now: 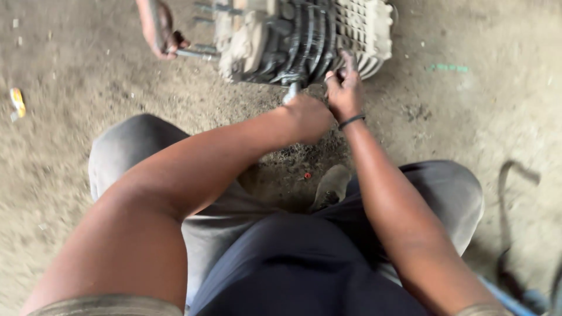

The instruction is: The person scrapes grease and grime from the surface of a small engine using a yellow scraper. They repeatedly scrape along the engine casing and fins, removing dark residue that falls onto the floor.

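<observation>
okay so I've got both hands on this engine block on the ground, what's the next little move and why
Probably turn the metal tool a little with your left hand, keeping the right hand braced on the finned engine. The left grip is closed on the tool, and another person's hand steadies a stud opposite.

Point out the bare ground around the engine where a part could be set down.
Bare dirt floor lies right of the finned engine, and more lies left of it, between another person's hand and the yellow scrap. It is crowded below the engine, where the left hand and right hand work.
</observation>
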